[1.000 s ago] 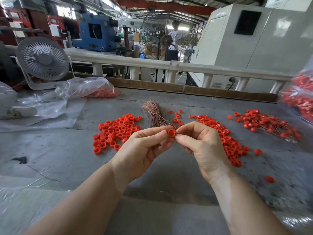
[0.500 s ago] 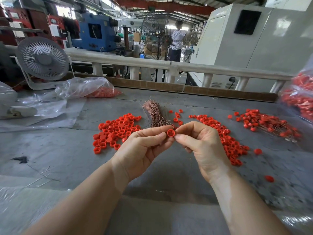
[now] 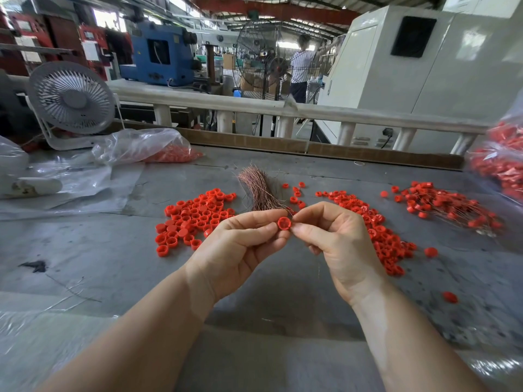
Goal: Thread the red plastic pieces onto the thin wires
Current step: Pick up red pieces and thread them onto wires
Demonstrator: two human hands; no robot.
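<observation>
A small red plastic ring piece (image 3: 283,223) is held above the grey table (image 3: 85,250), pinched by my left hand (image 3: 240,250) between thumb and forefinger. My right hand (image 3: 336,241) pinches at the piece's right edge; a thin wire (image 3: 319,271) hangs below that hand. A bundle of thin copper wires (image 3: 259,189) lies behind my hands. One pile of loose red pieces (image 3: 195,216) lies at the left, another pile (image 3: 379,230) at the right. Red pieces threaded on wires (image 3: 447,205) lie at the far right.
A white desk fan (image 3: 70,100) stands at the back left beside clear plastic bags (image 3: 147,145), one holding red pieces. Another bag of red pieces (image 3: 501,162) sits at the right edge. A white rail (image 3: 254,107) borders the table's far side. Stray pieces (image 3: 449,297) lie near my right arm.
Both hands have stayed in place with the red piece between them; only small finger movement shows.
</observation>
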